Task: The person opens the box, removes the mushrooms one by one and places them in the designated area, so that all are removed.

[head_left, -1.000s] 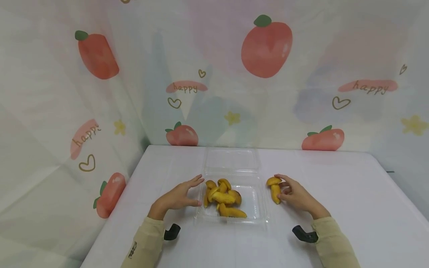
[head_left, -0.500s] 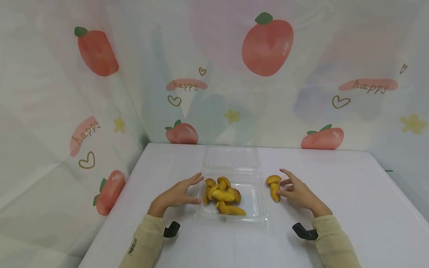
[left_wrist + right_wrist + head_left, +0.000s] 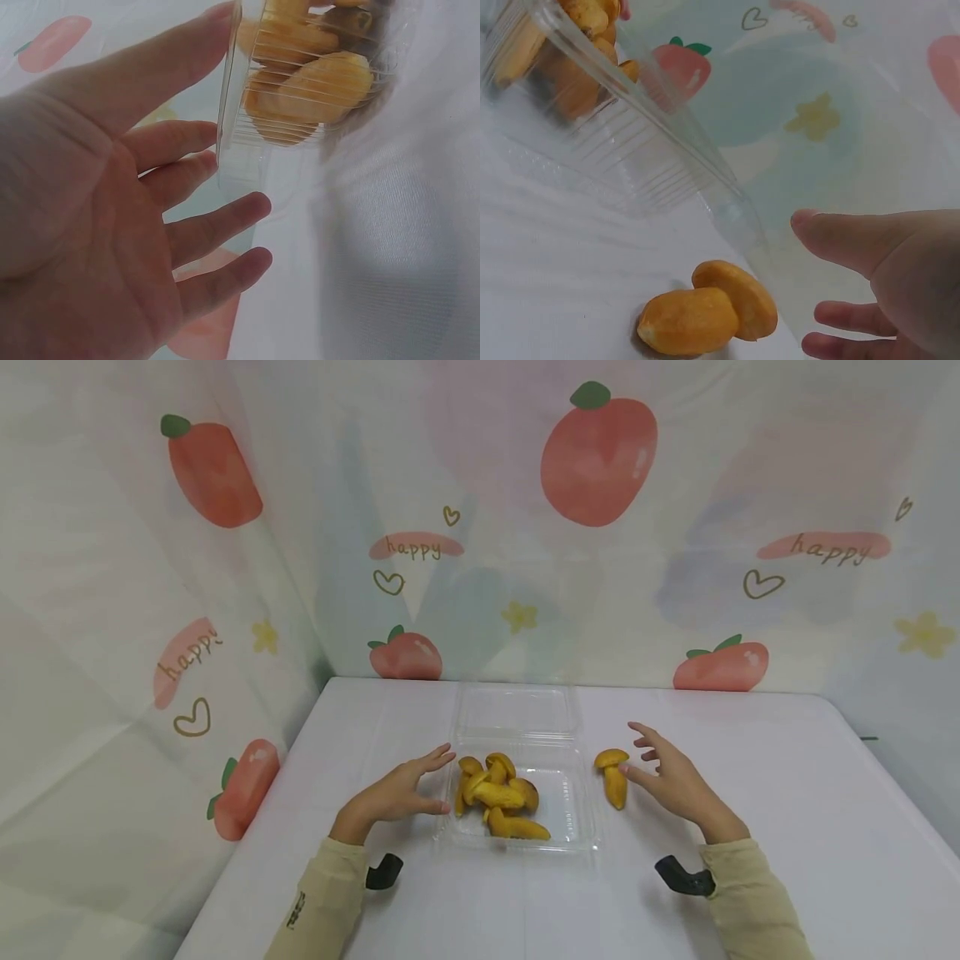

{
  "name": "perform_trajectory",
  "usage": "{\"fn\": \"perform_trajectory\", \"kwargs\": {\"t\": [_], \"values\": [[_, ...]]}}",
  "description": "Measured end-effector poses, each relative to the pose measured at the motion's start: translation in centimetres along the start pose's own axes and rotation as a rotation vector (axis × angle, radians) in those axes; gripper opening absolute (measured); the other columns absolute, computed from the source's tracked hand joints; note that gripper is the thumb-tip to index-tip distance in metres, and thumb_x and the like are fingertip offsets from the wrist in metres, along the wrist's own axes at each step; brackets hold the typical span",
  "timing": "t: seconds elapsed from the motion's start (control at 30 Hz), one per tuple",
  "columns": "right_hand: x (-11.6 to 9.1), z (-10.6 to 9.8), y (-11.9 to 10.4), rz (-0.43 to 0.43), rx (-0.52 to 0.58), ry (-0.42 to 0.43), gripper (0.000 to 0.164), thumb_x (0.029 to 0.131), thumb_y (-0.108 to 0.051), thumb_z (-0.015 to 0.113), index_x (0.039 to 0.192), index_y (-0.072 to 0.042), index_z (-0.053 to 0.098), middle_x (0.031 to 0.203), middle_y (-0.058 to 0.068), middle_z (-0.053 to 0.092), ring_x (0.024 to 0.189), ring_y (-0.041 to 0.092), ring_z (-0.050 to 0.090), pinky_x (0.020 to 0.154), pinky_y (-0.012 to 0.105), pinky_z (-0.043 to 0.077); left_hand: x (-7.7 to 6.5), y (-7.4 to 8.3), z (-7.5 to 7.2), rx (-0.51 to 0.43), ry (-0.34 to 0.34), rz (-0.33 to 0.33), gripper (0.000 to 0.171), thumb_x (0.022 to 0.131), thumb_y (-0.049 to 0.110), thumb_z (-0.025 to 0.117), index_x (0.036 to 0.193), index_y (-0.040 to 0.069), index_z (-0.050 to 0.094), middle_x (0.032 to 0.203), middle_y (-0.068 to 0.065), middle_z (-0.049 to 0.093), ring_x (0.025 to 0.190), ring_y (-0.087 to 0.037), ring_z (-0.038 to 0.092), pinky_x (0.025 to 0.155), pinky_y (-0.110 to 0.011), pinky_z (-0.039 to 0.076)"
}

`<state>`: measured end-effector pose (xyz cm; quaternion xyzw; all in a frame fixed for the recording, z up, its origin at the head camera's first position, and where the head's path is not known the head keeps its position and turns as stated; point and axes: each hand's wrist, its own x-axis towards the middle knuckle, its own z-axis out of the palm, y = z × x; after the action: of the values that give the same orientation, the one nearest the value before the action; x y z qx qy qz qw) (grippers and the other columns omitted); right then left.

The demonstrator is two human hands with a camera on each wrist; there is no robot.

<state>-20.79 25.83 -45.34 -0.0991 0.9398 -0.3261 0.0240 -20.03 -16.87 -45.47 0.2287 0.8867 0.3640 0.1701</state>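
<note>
A clear plastic clamshell box [image 3: 558, 789] stands with its lid laid back, and several yellow mushrooms [image 3: 501, 797] are heaped in its left part. My left hand [image 3: 397, 793] is at the box's left side, its fingers spread and nearly straight; in the left wrist view the fingertips [image 3: 259, 204] reach the box's wall. To the right of the box one mushroom [image 3: 615, 779] lies on the table, cap away from me. My right hand [image 3: 675, 781] is beside that mushroom, fingers parted and holding nothing. The right wrist view has the mushroom [image 3: 694, 321] apart from the thumb.
A white cloth covers the table [image 3: 480, 910]. Behind and to the left hang curtains [image 3: 480, 602] printed with fruit and hearts. A black curved piece sits at each wrist, one at the left sleeve [image 3: 384, 872] and one at the right sleeve [image 3: 684, 877].
My right hand has let go of the mushroom, lifted and drawn back to the right with the fingers opening. The mushroom stays on the table. The left hand has hardly moved.
</note>
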Motion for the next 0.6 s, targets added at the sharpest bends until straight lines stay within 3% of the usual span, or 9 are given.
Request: {"fn": "perform_trajectory", "kwargs": {"t": [0.37,0.6], "values": [[-0.8,0.2,-3.0,-0.089,-0.009,0.061,0.075,0.096,-0.021,0.070,0.158,-0.010,0.028,0.137,0.028,0.057,0.119,0.045,0.056,0.093,0.065,0.051,-0.1,0.1,0.2,-0.007,0.009,-0.019,0.084,0.088,0.022,0.079,0.158,0.011,0.035,0.170,-0.010,0.020,0.156,-0.039,0.021,0.122,-0.065,0.022],[-0.9,1.0,-4.2,-0.158,0.001,0.073,0.066,0.097,-0.024,0.068,0.153,-0.008,0.037,0.132,0.025,0.061,0.117,0.042,0.060,0.100,0.061,0.049,0.1,0.1,0.2,-0.005,0.010,-0.010,0.083,0.089,0.021,0.079,0.158,0.010,0.035,0.171,-0.010,0.020,0.157,-0.038,0.020,0.123,-0.063,0.022]]}}
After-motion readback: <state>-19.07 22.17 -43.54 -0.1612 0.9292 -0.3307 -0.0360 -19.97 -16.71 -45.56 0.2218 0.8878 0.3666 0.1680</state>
